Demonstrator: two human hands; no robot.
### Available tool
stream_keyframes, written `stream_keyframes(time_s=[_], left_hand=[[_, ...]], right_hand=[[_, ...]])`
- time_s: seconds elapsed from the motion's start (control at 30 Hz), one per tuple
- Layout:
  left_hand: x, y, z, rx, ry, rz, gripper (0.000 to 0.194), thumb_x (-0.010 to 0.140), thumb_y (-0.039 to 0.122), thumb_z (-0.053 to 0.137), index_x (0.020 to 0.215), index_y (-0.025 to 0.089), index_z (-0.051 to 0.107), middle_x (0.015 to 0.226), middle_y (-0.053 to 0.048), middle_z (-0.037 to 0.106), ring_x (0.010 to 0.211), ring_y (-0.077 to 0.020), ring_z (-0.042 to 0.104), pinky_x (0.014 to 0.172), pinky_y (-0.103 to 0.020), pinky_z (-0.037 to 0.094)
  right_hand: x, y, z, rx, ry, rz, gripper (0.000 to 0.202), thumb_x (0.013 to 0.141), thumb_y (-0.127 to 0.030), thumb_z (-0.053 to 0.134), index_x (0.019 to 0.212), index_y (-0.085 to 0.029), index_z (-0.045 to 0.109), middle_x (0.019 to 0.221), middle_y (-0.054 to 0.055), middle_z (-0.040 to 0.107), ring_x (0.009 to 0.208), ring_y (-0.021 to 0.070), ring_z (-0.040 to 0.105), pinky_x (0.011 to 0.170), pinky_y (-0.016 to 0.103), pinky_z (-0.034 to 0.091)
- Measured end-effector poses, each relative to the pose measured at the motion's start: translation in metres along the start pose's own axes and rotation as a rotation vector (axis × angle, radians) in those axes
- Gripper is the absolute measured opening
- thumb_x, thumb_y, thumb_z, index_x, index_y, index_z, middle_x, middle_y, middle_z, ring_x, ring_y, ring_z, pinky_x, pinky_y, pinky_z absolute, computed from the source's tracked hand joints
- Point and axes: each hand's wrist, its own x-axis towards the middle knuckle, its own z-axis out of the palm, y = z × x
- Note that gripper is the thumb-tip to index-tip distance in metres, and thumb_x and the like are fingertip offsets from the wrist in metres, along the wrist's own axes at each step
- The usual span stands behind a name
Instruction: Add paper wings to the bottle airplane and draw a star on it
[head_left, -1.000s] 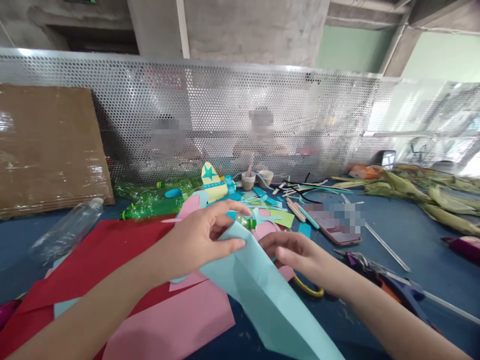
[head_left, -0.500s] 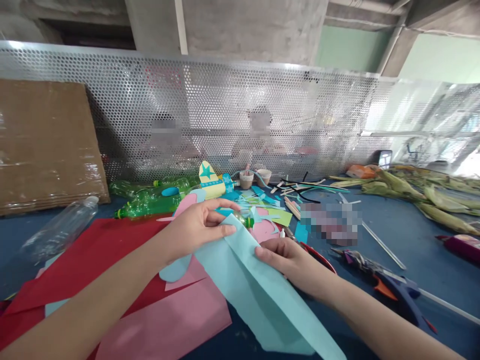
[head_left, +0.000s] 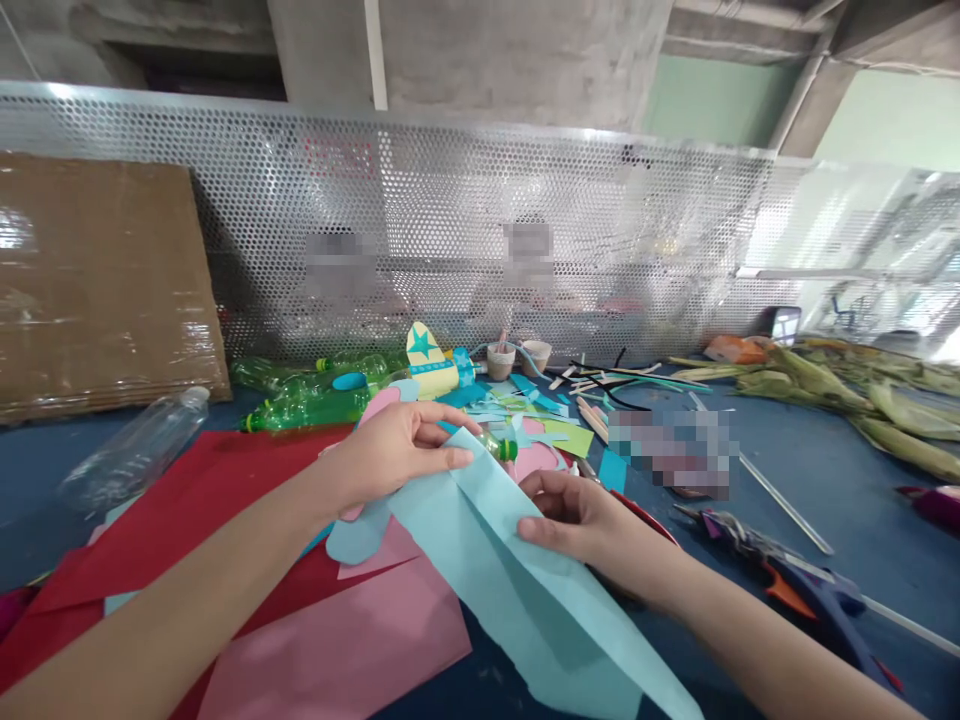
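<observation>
A light blue sheet of paper [head_left: 517, 570], folded over along one long side, slants across the front of the table between my hands. My left hand [head_left: 397, 445] pinches its upper corner between thumb and fingers. Further down the fold, my right hand [head_left: 581, 520] grips the right edge, thumb on top. Behind the paper, a bottle with a green cap [head_left: 508, 450] is partly hidden. Pink paper [head_left: 352, 640] and red paper [head_left: 225, 490] lie under and beside my left forearm.
Green plastic bottles [head_left: 307, 405] and a clear bottle [head_left: 139, 450] lie at the left, before a cardboard sheet [head_left: 105, 290]. A yellow decorated bottle [head_left: 435, 375] and paper scraps sit centrally. A glue gun [head_left: 795, 590] and corn husks [head_left: 810, 380] are at the right.
My right hand has slid slightly down the folded edge, its thumb lower on the paper. My left hand keeps its pinch at the corner. The whole view has shifted a little.
</observation>
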Motion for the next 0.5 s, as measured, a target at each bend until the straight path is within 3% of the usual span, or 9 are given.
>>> stream_keyframes(time_s=[0.07,0.17,0.33,0.5], left_hand=[[0.000,-0.001,-0.004,0.022,0.028,0.019,0.035,0.075,0.040,0.071,0.105,0.023,0.066,0.073,0.001,0.068,0.063,-0.0141,0.061,0.052,-0.023,0.045],[-0.002,-0.002,-0.010,-0.020,0.030,0.030,0.036,0.076,0.039,0.070,0.109,0.024,0.064,0.079,0.000,0.070,0.070,-0.0160,0.064,0.059,-0.026,0.049],[-0.005,0.001,-0.016,0.093,-0.084,0.068,0.032,0.074,0.034,0.072,0.103,0.023,0.066,0.092,-0.001,0.070,0.081,-0.0168,0.064,0.066,-0.027,0.049],[-0.011,0.010,-0.011,0.290,-0.235,0.039,0.027,0.068,0.039,0.077,0.090,0.024,0.072,0.094,0.000,0.072,0.091,-0.0193,0.064,0.072,-0.025,0.048]], right_hand=[[-0.001,0.001,-0.003,-0.012,-0.022,0.008,0.048,0.056,-0.050,0.086,0.082,-0.019,0.059,0.072,-0.003,0.063,0.062,0.0108,0.054,0.054,0.022,0.040],[-0.002,0.003,-0.007,-0.046,-0.021,0.039,0.045,0.066,-0.055,0.078,0.085,-0.019,0.061,0.074,-0.002,0.062,0.062,0.0117,0.054,0.056,0.023,0.041],[-0.002,0.004,-0.009,-0.212,-0.092,-0.006,0.047,0.076,-0.063,0.064,0.071,-0.017,0.057,0.060,-0.005,0.045,0.052,0.0083,0.036,0.049,0.023,0.027],[-0.006,0.003,-0.007,-0.323,-0.151,0.012,0.038,0.078,-0.052,0.067,0.080,-0.014,0.066,0.059,-0.005,0.043,0.052,0.0073,0.032,0.048,0.022,0.022]])
